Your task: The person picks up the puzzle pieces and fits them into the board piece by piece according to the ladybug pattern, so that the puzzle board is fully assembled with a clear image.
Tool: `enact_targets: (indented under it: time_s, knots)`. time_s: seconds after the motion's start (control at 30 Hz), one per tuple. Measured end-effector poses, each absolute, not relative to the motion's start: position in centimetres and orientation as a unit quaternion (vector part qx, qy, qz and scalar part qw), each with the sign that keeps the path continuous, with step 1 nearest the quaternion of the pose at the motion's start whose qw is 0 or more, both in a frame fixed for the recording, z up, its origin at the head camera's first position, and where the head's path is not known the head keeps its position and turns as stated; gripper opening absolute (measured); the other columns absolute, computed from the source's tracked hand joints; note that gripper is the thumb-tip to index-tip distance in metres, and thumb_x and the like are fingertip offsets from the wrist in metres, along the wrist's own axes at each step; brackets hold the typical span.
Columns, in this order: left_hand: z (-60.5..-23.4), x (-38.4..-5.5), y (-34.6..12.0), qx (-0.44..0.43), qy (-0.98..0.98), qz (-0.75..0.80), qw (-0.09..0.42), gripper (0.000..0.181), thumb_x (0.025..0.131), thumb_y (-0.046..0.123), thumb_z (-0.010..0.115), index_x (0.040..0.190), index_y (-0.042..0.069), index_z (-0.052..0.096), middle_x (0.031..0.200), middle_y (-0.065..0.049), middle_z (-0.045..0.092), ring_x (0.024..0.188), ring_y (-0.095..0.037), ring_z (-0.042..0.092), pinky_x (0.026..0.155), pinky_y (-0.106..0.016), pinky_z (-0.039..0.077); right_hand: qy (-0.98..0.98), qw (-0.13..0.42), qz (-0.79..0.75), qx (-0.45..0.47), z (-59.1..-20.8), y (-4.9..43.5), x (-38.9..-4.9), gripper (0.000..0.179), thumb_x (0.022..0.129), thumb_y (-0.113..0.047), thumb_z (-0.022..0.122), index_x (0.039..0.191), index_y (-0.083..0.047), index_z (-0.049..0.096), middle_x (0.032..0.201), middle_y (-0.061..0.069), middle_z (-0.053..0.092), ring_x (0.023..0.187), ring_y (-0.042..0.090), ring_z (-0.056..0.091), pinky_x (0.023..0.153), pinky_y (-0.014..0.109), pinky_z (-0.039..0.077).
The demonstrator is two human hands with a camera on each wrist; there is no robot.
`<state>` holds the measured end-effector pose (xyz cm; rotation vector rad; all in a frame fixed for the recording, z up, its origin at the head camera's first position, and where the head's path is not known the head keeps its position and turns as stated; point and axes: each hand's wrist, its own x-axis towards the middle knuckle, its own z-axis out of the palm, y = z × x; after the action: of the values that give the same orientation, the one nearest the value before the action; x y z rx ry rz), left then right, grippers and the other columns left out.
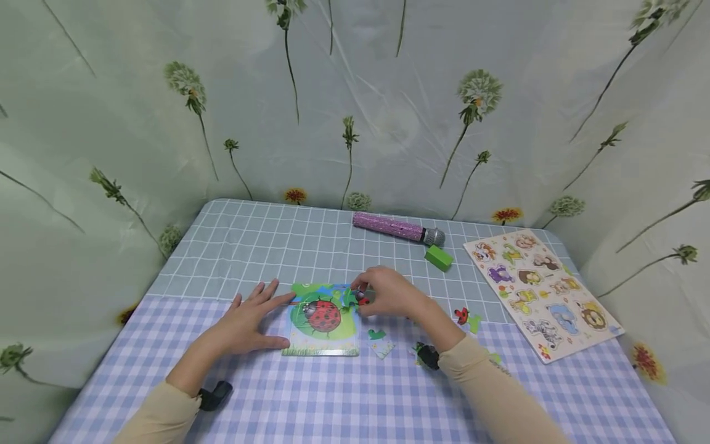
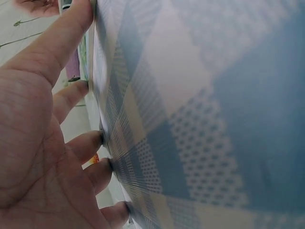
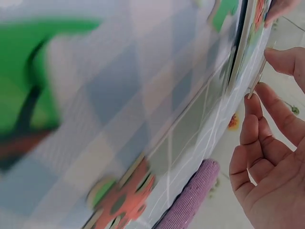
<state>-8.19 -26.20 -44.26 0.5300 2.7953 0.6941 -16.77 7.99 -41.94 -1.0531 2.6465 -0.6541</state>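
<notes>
A square puzzle board (image 1: 323,343) with a red ladybug picture lies on the checked cloth in the head view. My left hand (image 1: 252,324) rests spread at its left side, thumb and index finger touching the edge. Over the board's upper right corner, my right hand (image 1: 391,293) pinches a thin puzzle piece (image 3: 257,80) between thumb and fingers. The right wrist view shows that piece edge-on, so its picture is hidden. Just right of the board lie a green-topped piece (image 1: 376,334) and a pale grassy piece (image 1: 383,349).
More loose pieces lie around the right forearm, including a red and green piece (image 1: 461,316) and a dark piece (image 1: 428,356). Behind are a pink glittery microphone (image 1: 388,226) and a green block (image 1: 439,258). An animal puzzle board (image 1: 513,296) lies at the right.
</notes>
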Motion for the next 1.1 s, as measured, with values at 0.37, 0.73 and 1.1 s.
enact_targets:
  time_s: [0.37,0.73,1.1]
  knots:
    - [-43.9,-8.5,-25.8,0.175,0.952,0.22,0.121,0.096,0.082,0.059,0.088,0.163,0.025,0.049,0.176,-0.026,0.024,0.161,-0.058,0.019,0.117,-0.089,0.014,0.876,0.133,-0.234,-0.399,-41.4,4.9,-16.1,0.04,0.084,-0.016,0.084,0.123,-0.008,0.079,0.108,0.002,0.075,0.097,0.016,0.067,0.087,0.029,0.056]
    - [-43.7,-8.5,-25.9,0.184,0.951,0.218,0.119,0.095,0.084,0.058,0.087,0.163,0.024,0.048,0.176,-0.026,0.025,0.16,-0.059,0.02,0.117,-0.088,0.017,0.875,0.126,-0.187,-0.428,-41.8,1.4,-15.6,0.036,0.088,-0.023,0.086,0.122,-0.012,0.08,0.101,-0.001,0.073,0.09,0.011,0.059,0.081,0.026,0.051]
    - [-43.7,-8.4,-26.0,0.18,0.952,0.216,0.123,0.095,0.084,0.059,0.087,0.164,0.025,0.047,0.177,-0.025,0.024,0.161,-0.058,0.02,0.117,-0.088,0.017,0.867,0.128,-0.17,-0.45,-42.4,-0.3,-15.4,0.035,0.089,-0.025,0.087,0.122,-0.015,0.081,0.104,-0.003,0.073,0.088,0.008,0.054,0.08,0.022,0.047]
